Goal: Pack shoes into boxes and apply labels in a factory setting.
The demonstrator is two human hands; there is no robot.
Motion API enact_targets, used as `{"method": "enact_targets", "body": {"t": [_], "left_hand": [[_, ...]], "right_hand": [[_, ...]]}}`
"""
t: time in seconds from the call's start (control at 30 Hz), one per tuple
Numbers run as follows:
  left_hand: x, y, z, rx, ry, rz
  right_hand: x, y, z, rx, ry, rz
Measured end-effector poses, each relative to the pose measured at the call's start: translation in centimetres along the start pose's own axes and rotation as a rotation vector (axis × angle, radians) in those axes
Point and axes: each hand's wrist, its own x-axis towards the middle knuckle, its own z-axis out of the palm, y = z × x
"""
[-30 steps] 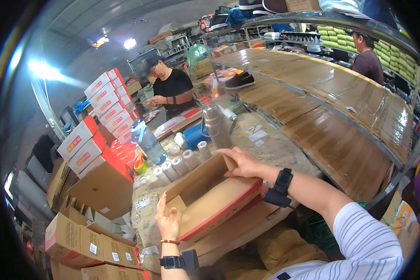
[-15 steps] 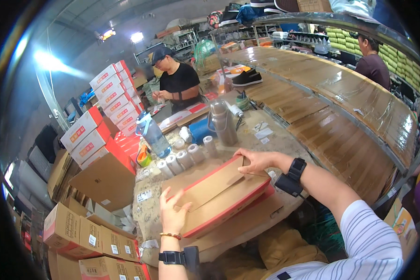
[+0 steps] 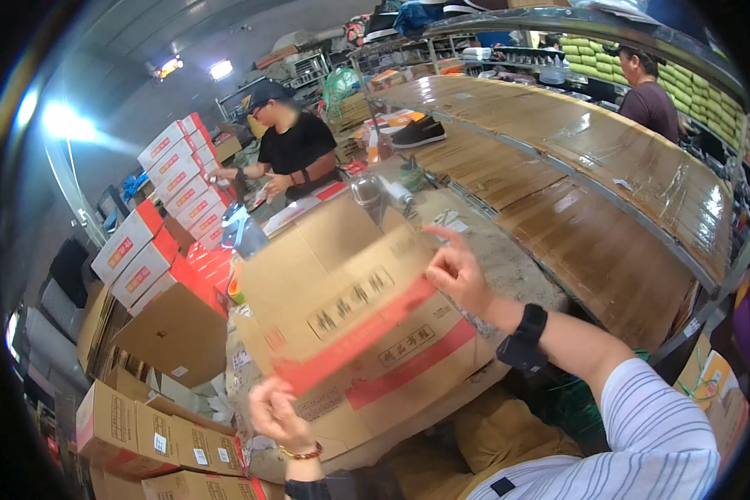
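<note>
- White-and-red boxes [image 3: 168, 171] stood in a leaning stack at far left, each with a red end and a label on its side.
- Brown shipping cartons [image 3: 154, 429] with small white stickers lay at lower left, below an open plain carton [image 3: 175, 333].
- The left hand [image 3: 277, 414], a bead bracelet at its wrist, pinched the lower edge of a flattened cardboard box [image 3: 350, 325], fingers closed on the board.
- That box, brown with red bands and dark print, was held tilted above the counter [image 3: 508, 267], spanning the gap between both hands.
- A person in a black shirt [image 3: 296, 154] worked behind it, beside the stack.
- The right hand [image 3: 457, 271], a dark watch at its wrist, touched the box's upper right edge, its grip loose with the fingers spread.
- Flat brown board [image 3: 608, 250] lined the shelving at right.
</note>
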Motion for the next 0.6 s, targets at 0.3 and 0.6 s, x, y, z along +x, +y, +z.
{"method": "enact_targets", "body": {"t": [0.3,0.6], "left_hand": [[-8.2,-11.0,-6.0,0.417,-0.050,-0.412],[-12.9,-17.0,-10.0,1.191,-0.351,-0.256]], "right_hand": [[-6.4,12.2,-6.5,-0.542,-0.010,-0.083],[-10.0,17.2,-9.4,-1.343,0.098,-0.048]]}}
